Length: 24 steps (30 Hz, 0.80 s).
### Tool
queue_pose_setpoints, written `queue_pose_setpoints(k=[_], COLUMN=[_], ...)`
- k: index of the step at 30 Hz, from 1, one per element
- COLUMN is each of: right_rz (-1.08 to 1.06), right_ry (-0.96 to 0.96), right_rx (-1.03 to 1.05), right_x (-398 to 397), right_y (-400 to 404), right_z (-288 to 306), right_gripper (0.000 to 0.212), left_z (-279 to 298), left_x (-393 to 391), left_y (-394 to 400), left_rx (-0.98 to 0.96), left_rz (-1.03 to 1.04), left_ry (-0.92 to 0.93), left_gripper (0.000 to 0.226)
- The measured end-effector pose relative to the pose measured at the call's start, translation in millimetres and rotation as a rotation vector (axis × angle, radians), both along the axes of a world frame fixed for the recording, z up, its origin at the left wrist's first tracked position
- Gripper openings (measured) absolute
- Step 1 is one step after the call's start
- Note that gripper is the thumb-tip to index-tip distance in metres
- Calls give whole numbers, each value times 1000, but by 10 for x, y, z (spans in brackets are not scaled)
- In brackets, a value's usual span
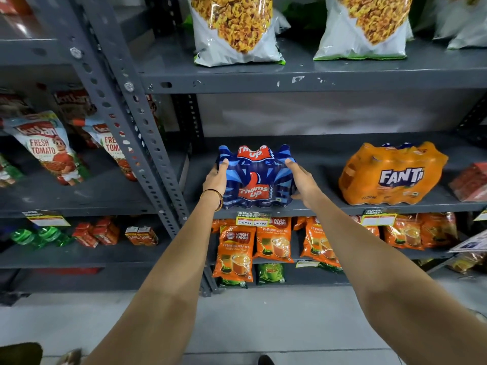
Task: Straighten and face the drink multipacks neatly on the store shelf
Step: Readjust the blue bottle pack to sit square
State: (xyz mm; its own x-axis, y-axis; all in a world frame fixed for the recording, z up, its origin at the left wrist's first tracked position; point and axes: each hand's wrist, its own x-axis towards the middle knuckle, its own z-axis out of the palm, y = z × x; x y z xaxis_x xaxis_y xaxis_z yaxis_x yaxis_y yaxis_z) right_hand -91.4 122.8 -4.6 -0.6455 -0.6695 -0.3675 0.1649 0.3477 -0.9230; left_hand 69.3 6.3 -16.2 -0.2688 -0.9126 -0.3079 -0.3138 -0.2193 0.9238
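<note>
A blue Thums Up multipack [256, 177] stands at the front left of the grey middle shelf [326, 206], its label facing me. My left hand [216, 179] grips its left side and my right hand [303, 180] grips its right side, thumbs over the top edge. To the right, apart from it, an orange Fanta multipack [390, 175] lies on the same shelf, tilted and turned slightly, its logo towards me. Neither hand touches the Fanta pack.
A perforated grey upright [147, 143] stands just left of the blue pack. Snack bags [234, 30] fill the shelf above, orange tea packets [234, 248] the shelf below. A red pack [471, 183] lies at the far right. Ketchup pouches [44, 146] occupy the left bay.
</note>
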Motion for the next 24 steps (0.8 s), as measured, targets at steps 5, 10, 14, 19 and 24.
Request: queue_pose_setpoints(k=[5, 10, 14, 19, 24], right_rz=[-10, -29, -44, -35, -4], right_ry=[-1, -4, -1, -4, 4], right_rx=[-8, -18, -18, -7, -1], right_x=[58, 76, 70, 46, 60], right_y=[-1, -2, -10, -11, -1], right_z=[2, -8, -18, -13, 13], right_gripper=[52, 51, 52, 54, 53], left_z=[18, 32, 66, 69, 110], left_x=[38, 39, 48, 42, 34], left_y=[9, -5, 10, 17, 34], left_rx=[10, 3, 8, 15, 34], left_rz=[2, -7, -3, -8, 1], left_ry=[7, -9, 9, 27, 29], left_gripper=[65, 62, 58, 55, 51])
